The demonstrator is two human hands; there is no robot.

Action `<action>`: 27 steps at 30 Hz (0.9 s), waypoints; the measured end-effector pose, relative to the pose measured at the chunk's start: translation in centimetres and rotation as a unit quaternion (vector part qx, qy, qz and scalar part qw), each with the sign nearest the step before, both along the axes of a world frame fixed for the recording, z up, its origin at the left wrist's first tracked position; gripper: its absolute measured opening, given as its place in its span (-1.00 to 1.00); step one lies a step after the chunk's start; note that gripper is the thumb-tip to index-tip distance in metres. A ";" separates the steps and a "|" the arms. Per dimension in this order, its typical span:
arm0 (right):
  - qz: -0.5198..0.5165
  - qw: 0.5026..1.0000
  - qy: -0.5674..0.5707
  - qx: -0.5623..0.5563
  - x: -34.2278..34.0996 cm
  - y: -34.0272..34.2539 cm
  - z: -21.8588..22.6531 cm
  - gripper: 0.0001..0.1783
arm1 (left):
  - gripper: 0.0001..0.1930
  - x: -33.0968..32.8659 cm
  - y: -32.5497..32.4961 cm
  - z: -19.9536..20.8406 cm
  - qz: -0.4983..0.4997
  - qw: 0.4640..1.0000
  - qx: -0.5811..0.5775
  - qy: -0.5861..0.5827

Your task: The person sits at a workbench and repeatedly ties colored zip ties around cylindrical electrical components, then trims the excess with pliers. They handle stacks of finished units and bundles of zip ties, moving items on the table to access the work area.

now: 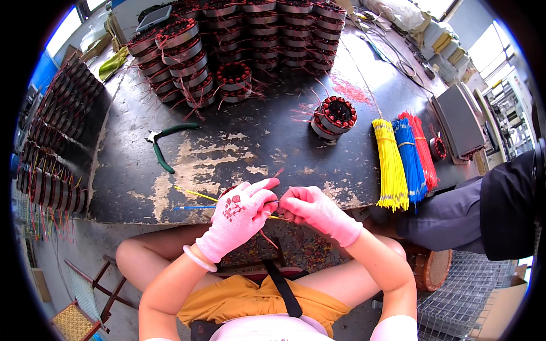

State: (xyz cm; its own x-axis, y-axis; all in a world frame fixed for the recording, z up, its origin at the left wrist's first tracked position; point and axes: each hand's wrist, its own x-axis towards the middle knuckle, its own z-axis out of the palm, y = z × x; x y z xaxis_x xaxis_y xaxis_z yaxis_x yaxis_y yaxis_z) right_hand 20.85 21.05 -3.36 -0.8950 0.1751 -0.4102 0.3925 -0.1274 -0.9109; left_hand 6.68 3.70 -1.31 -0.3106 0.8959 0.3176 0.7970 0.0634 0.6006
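My left hand [240, 212], in a pink glove, is closed at the table's front edge. A yellow wire [196, 194] and a blue wire [193, 207] stick out from under it to the left. A bit of something dark red shows behind its fingers; the rest is hidden. Beside it my right hand [318, 209], gloved too, pinches thin wire ends, with the fingertips of both hands almost touching. Farther off stand motor stators [335, 117] with red windings, one on another. Green-handled cutters [162, 142] lie with handles spread at the left.
Bundles of yellow wires [391, 165], blue wires [410, 159] and red wires [424, 150] lie at the right. Tall stacks of stators [264, 34] fill the back, and more stand in rows [51, 148] at the left. Another person's sleeve [509, 204] reaches in at the right.
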 end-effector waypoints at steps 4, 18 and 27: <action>0.039 0.998 -0.034 0.039 -0.1 0.1 2.8 -0.80 | -0.89 -0.3 -0.3 -0.3 0.000 1.000 0.010 -0.003; 0.038 0.949 -0.029 0.313 -1.2 -0.1 4.5 -0.73 | -0.80 -0.3 -0.1 -0.1 -0.004 1.000 0.005 -0.010; 0.028 0.954 0.102 0.280 0.0 -0.3 1.4 -0.76 | -0.89 -0.4 0.1 0.0 -0.018 1.000 0.007 -0.013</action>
State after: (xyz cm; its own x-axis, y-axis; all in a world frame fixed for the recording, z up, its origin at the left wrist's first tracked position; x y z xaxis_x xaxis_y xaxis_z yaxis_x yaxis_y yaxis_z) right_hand 20.89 20.73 -2.00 -0.9607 0.2653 -0.0822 0.1915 0.4183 -0.8879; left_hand 6.29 3.82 -1.34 -0.2865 0.9023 0.3220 0.7825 0.0264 0.6221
